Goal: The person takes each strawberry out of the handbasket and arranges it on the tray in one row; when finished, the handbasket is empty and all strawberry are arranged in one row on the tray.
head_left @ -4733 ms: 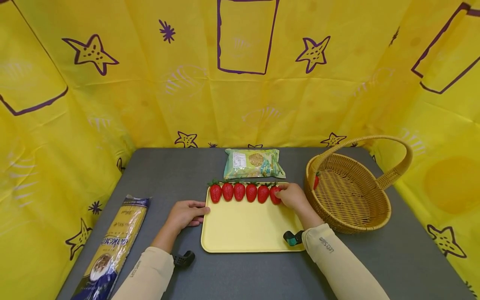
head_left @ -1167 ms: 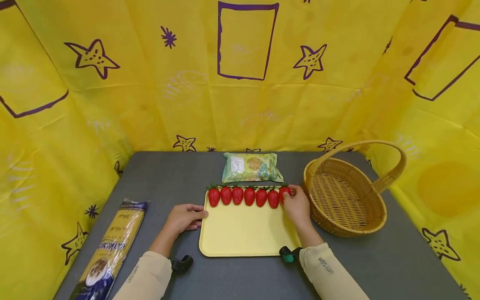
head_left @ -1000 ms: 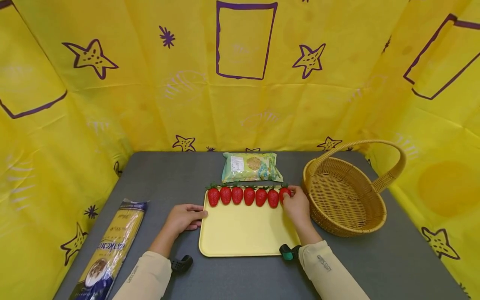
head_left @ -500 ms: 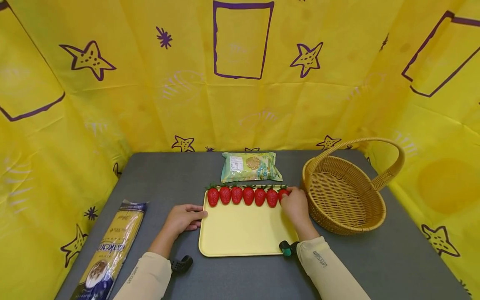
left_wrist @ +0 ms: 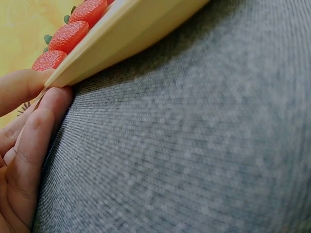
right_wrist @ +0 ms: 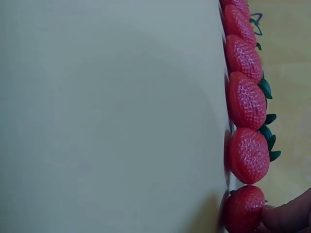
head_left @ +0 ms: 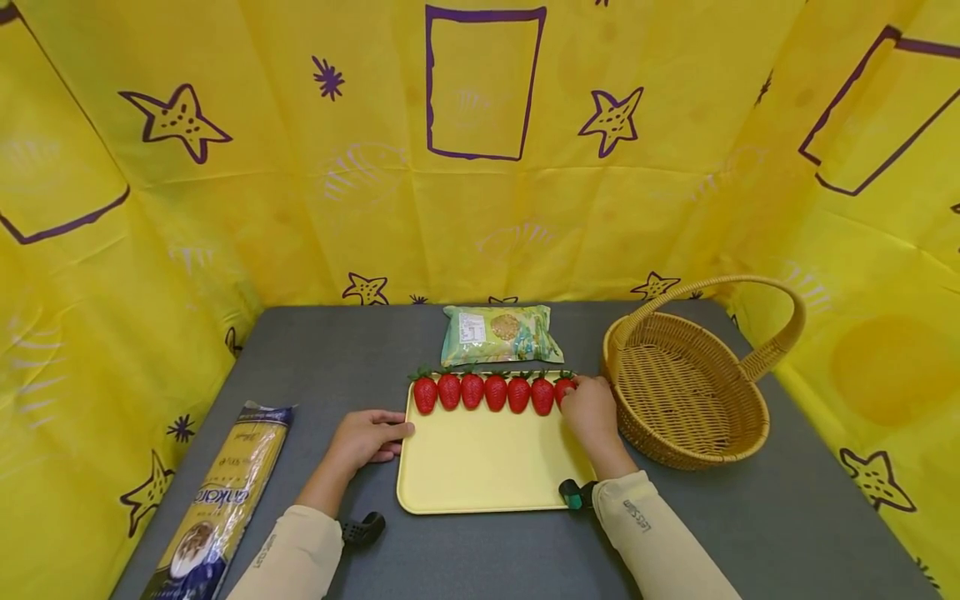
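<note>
Several red strawberries with green leaves, which look like plastic ones, lie in a row along the far edge of a pale yellow tray (head_left: 487, 467). My left hand (head_left: 366, 437) grips the tray's left edge; the left wrist view shows the thumb above the rim (left_wrist: 92, 53) and a finger under it. At the right end of the row, my right hand (head_left: 592, 412) holds the last strawberry (head_left: 564, 392), partly hidden by the fingers. In the right wrist view a fingertip (right_wrist: 286, 216) presses against that strawberry (right_wrist: 244, 208), close beside its neighbour (right_wrist: 249, 155).
A wicker basket (head_left: 686, 450) with a tall handle stands right of the tray, near my right hand. Behind the tray lies a green food packet (head_left: 502, 335). A long yellow-and-blue pasta packet (head_left: 225, 500) lies at left. Yellow printed cloth (head_left: 480, 225) surrounds the grey table (head_left: 337, 350).
Compared with the earliest frame, another strawberry is at the row's right end, and the one in the basket no longer shows. Lately my right hand has shifted slightly left with it.
</note>
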`<action>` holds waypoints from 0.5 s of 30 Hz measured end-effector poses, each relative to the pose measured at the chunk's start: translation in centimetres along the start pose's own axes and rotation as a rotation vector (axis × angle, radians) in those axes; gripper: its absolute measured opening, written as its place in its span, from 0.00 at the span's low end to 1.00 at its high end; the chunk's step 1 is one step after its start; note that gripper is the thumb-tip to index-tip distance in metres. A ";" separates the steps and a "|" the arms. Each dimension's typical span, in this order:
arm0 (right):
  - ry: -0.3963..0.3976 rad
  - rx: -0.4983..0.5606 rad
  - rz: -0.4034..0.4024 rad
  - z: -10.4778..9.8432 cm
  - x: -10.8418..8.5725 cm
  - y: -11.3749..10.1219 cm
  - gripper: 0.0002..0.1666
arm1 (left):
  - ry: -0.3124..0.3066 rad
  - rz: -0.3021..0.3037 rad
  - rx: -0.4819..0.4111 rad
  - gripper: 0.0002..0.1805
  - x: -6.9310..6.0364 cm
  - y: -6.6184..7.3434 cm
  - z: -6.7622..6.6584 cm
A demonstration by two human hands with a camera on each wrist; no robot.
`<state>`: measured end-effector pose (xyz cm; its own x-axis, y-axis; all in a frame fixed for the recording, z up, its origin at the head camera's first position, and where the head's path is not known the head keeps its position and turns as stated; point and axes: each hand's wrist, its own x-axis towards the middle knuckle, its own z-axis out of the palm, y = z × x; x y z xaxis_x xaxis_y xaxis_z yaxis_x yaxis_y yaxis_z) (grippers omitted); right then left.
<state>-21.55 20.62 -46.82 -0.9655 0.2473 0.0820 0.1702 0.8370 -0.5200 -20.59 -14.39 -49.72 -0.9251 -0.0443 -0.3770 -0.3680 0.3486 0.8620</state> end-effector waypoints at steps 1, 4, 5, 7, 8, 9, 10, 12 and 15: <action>-0.004 0.003 0.002 0.0 0.0 0.0 0.18 | 0.001 -0.001 0.000 0.25 0.0 0.0 0.0; -0.020 0.009 0.007 -0.1 -0.1 0.0 0.19 | 0.004 -0.002 0.006 0.25 0.0 0.0 0.0; -0.024 0.009 0.008 -0.2 -0.1 0.0 0.20 | 0.004 -0.002 0.005 0.26 0.0 0.0 0.0; -0.026 0.006 0.002 -0.2 -0.1 0.0 0.20 | 0.006 -0.002 0.004 0.26 0.0 0.0 0.0; -0.025 0.003 -0.001 -0.2 -0.1 0.0 0.20 | 0.007 0.000 0.005 0.26 0.0 0.1 0.0; -0.024 0.002 -0.003 -0.3 -0.1 0.0 0.20 | 0.007 0.001 0.005 0.26 0.0 0.1 0.0; -0.020 0.000 -0.009 -0.3 -0.1 0.0 0.20 | 0.007 0.002 0.004 0.26 0.0 0.1 0.0; -0.010 0.001 -0.024 -0.4 -0.2 0.0 0.19 | 0.008 0.001 0.006 0.26 0.0 0.0 0.0; 0.013 0.013 -0.048 -0.6 -0.5 -0.1 0.19 | 0.008 0.000 0.011 0.26 0.0 0.0 0.0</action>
<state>-20.98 20.75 -46.29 -0.9697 0.2138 0.1179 0.1216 0.8417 -0.5261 -20.55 -14.36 -49.74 -0.9258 -0.0516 -0.3745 -0.3672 0.3584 0.8583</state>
